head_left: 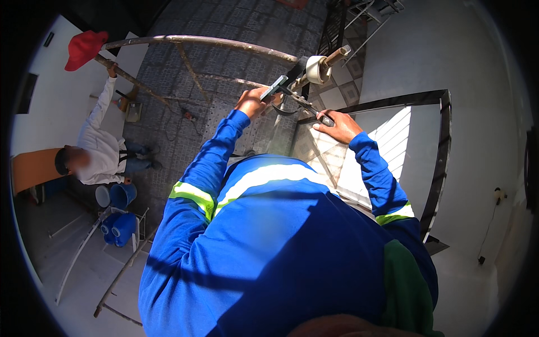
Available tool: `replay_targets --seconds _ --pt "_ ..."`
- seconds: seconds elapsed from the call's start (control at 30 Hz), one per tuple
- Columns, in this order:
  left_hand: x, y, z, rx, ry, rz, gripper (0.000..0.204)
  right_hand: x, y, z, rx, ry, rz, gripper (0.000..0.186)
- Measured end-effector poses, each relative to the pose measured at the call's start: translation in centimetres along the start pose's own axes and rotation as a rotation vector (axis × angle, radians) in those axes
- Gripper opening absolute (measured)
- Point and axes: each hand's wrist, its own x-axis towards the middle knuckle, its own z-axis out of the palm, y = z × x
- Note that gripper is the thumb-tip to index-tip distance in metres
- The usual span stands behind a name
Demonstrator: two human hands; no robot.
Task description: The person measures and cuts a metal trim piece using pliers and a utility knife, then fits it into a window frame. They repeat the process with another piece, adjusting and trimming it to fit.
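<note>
Both hands are closed on hardware: the right hand (340, 128) grasps the knurled-looking handle (325, 119) of a slim dark metal tool (303, 103), thumb and fingers wrapped on its near end, while the left hand (251, 104) clasps the lower end of a flat grey bar (274, 88). Whether bar and tool are joined where they meet cannot be told.

From the right hand the tool points toward 10 o'clock, its long axis running from 10 to 4; the grey bar lies across its far end, aimed from 8 toward 2. The tool therefore spans the space between the hands, in front of the chest, with the right hand on its handle and the left nearer its far end.

A white ribbed collar (315, 69) sits around a rusty tube (338, 54), just past 11 o'clock from the right hand and at 2 o'clock from the left; of the two, the right hand looks slightly nearer to it. A scaffold tube (224, 42) arches from there toward 10 o'clock of the view, ending near a red cap (85, 50). At 9 o'clock a co-worker (101, 143) in white reaches up to a scaffold brace (137, 83), with blue buckets (123, 195) below.
</note>
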Motion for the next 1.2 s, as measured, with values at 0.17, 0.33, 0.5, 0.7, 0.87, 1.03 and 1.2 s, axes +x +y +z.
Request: replay_targets --seconds 0.17,0.33,0.5,0.7,0.87,1.03,1.2 --pt "0.0 -0.1 0.1 0.019 -0.001 -0.001 0.033 0.0 0.1 0.1 0.005 0.021 -0.025 0.053" --pt "0.1 -0.3 0.2 -0.005 0.002 0.044 0.029 0.2 0.0 0.1 -0.063 0.055 -0.03 0.048" --pt "-0.2 0.0 0.3 0.006 0.013 0.053 0.027 0.7 0.6 -0.2 -0.133 0.087 -0.061 0.043" --pt "0.0 -0.2 0.9 0.144 0.025 0.029 0.029 1.5 2.4 -0.2 -0.149 0.083 -0.12 0.04" --pt "0.4 -1.5 1.7 0.017 0.017 -0.088 0.026 1.7 4.1 -0.4 -0.081 0.026 -0.195 0.045" --pt "0.4 -2.1 2.4 0.021 -0.018 -0.085 0.021 1.7 3.4 -0.8 -0.143 -0.068 -0.169 0.052" --pt "-0.3 -2.7 2.6 0.2 0.238 0.004 0.019 1.5 1.0 0.9 -0.397 0.001 -0.078 0.058"
